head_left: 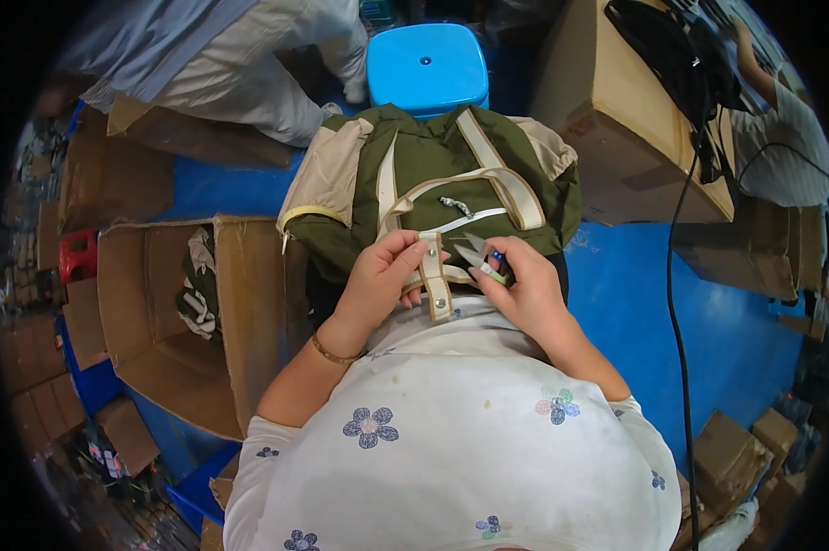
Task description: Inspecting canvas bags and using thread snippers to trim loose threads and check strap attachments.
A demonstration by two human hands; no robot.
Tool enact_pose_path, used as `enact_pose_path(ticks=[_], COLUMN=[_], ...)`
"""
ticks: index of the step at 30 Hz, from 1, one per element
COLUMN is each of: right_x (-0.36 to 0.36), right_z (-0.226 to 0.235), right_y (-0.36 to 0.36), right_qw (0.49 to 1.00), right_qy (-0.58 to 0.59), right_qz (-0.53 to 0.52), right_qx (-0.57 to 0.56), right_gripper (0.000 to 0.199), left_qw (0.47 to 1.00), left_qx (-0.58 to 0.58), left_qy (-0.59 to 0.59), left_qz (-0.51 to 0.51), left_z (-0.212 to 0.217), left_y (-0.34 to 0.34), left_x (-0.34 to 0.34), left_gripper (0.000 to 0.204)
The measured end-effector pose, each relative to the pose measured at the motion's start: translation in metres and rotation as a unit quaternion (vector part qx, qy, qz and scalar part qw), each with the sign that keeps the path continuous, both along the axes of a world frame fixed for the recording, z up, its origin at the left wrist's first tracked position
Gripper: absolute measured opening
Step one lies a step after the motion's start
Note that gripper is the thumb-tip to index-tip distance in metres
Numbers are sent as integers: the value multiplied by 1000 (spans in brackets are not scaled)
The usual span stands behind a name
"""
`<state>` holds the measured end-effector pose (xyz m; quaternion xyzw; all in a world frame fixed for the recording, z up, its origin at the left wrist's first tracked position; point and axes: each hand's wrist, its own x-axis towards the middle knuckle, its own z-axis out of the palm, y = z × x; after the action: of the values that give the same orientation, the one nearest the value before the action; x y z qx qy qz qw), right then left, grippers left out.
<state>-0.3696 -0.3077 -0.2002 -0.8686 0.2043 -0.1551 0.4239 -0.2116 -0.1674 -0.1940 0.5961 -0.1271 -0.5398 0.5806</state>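
- Landmark: olive-green backpack (pixel 433 170) with beige panels and straps, lying on the person's lap, top end pointing away toward a blue plastic stool (pixel 427 66).
- Left hand (pixel 377 280): at the near edge of the backpack, thumb and fingers pinched shut on a beige strap (pixel 432 275) with a snap stud; strap runs down toward the body.
- Right hand (pixel 523 289): just right of the strap, closed around small thread snips (pixel 480 259); blades point at the strap top, nearly touching it. Cannot tell whether the blades are open.
- Hands close together, separated only by the strap.
- Left of the backpack: open cardboard box (pixel 240 321) on the blue floor, with green and beige fabric pieces (pixel 197 285) inside.
- Beyond the backpack, upper left: another person's light trousers (pixel 249 73).
- Right of the backpack: large closed carton (pixel 635 119); a black cable (pixel 676 303) hangs down past it.
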Motion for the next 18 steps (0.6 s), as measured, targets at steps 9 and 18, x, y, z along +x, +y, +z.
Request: enact_pose_path(ticks=[9, 18], right_x=[26, 23], right_z=[-13, -14], right_y=[-1, -2], right_qw=[915, 842], right_qy=[-91, -77], right_qz=[-10, -11], right_qx=[392, 534], right_gripper=[27, 25], left_qw=[994, 967], left_qx=[50, -5], left_qy=[-85, -250], left_qz=[-46, -53], left_z=[14, 0], left_y=[-4, -5], left_x=[-12, -15], left_gripper=[17, 17])
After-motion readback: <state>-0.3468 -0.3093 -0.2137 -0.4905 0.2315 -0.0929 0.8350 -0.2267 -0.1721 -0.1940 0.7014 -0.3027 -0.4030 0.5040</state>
